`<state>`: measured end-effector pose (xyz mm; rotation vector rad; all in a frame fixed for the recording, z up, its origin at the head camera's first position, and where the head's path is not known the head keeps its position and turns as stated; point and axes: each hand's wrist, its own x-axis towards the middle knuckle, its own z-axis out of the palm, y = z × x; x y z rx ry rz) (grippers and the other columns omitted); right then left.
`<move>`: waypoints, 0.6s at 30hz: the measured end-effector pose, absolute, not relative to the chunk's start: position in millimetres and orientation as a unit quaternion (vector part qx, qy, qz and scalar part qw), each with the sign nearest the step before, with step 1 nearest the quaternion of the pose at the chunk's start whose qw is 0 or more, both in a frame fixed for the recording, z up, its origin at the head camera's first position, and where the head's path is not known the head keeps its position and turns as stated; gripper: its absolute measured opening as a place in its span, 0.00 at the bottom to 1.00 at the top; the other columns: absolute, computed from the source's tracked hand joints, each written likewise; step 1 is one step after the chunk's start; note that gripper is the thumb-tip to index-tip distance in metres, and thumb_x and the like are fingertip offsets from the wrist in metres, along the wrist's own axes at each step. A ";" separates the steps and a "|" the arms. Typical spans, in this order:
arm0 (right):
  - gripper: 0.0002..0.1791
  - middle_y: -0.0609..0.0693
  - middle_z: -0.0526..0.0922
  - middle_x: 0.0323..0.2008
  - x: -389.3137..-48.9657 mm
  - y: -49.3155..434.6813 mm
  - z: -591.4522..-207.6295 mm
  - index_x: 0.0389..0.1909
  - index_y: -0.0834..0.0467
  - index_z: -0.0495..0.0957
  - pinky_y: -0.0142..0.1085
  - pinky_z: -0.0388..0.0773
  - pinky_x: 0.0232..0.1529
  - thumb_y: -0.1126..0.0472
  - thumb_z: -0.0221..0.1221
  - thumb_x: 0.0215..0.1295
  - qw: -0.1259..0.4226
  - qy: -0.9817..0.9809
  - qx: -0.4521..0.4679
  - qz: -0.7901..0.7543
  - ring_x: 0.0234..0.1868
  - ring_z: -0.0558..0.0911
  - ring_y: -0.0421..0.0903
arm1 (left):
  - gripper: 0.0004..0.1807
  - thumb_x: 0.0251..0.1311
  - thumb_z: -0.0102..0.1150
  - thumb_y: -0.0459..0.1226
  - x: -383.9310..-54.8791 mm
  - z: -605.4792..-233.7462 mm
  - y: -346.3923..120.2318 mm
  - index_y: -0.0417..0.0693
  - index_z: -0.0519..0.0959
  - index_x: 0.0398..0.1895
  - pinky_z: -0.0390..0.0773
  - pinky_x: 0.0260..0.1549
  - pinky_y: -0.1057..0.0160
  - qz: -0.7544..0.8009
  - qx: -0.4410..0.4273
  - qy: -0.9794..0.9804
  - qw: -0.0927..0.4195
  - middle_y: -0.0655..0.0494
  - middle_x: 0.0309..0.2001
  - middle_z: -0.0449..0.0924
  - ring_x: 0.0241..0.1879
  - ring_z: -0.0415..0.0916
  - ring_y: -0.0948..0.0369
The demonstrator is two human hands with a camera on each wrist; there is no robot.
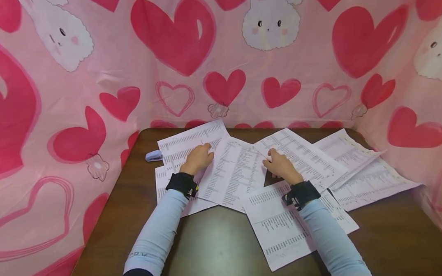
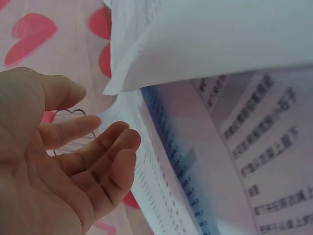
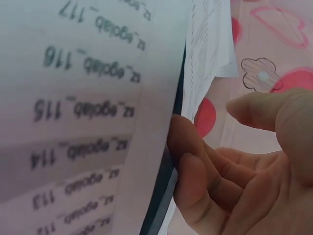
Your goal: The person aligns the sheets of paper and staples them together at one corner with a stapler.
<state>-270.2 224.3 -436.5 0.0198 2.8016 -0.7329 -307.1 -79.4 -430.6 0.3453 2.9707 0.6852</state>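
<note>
Several printed sheets of paper overlap across the table. My left hand [image 1: 197, 160] is over the left sheets [image 1: 186, 143], beside the middle sheet [image 1: 233, 170]. In the left wrist view its fingers are loosely bent, thumb apart, with no paper between them. My right hand [image 1: 280, 166] is at the right edge of the middle sheet, next to another sheet [image 1: 303, 155]. The right wrist view shows loosely curled fingers [image 3: 195, 181] right at a sheet's edge [image 3: 161, 147], the thumb [image 3: 259, 110] held away. Below my right wrist lies a slanted sheet [image 1: 280, 222].
A small pale purple stapler [image 1: 154, 155] sits at the table's left, beside the papers. More sheets [image 1: 371, 181] lie at the right, one corner reaching the pink heart-patterned cloth [image 1: 407, 84]. That cloth rises around the brown table [image 1: 135, 207].
</note>
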 end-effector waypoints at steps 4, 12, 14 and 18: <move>0.30 0.58 0.79 0.29 -269.8 220.4 -434.9 0.67 0.59 0.58 0.36 0.75 0.23 0.50 0.53 0.70 0.124 0.958 0.001 -0.260 0.22 0.79 0.48 | 0.22 0.70 0.48 0.43 -307.3 -434.6 -77.7 0.38 0.73 0.59 0.72 0.60 0.48 0.236 0.109 0.965 0.032 0.41 0.56 0.79 0.57 0.77 0.46; 0.33 0.58 0.79 0.34 -267.6 211.8 -436.4 0.70 0.57 0.56 0.35 0.74 0.23 0.49 0.53 0.70 0.131 0.956 0.012 -0.263 0.23 0.79 0.48 | 0.21 0.69 0.50 0.42 -304.5 -438.8 -74.9 0.40 0.74 0.60 0.73 0.58 0.49 0.245 0.088 0.963 0.065 0.43 0.56 0.80 0.54 0.77 0.48; 0.34 0.58 0.79 0.37 -268.0 210.9 -436.9 0.71 0.56 0.55 0.34 0.74 0.23 0.49 0.54 0.70 0.131 0.955 0.013 -0.265 0.24 0.79 0.48 | 0.22 0.69 0.50 0.41 -304.2 -438.0 -75.2 0.40 0.73 0.61 0.73 0.57 0.49 0.251 0.079 0.962 0.072 0.44 0.56 0.79 0.53 0.77 0.49; 0.35 0.59 0.79 0.41 -269.8 210.4 -436.2 0.72 0.55 0.55 0.34 0.75 0.24 0.49 0.54 0.69 0.127 0.955 0.017 -0.268 0.24 0.79 0.49 | 0.20 0.68 0.51 0.41 -305.2 -435.4 -74.2 0.41 0.75 0.58 0.75 0.53 0.51 0.252 0.071 0.962 0.074 0.44 0.54 0.80 0.48 0.77 0.50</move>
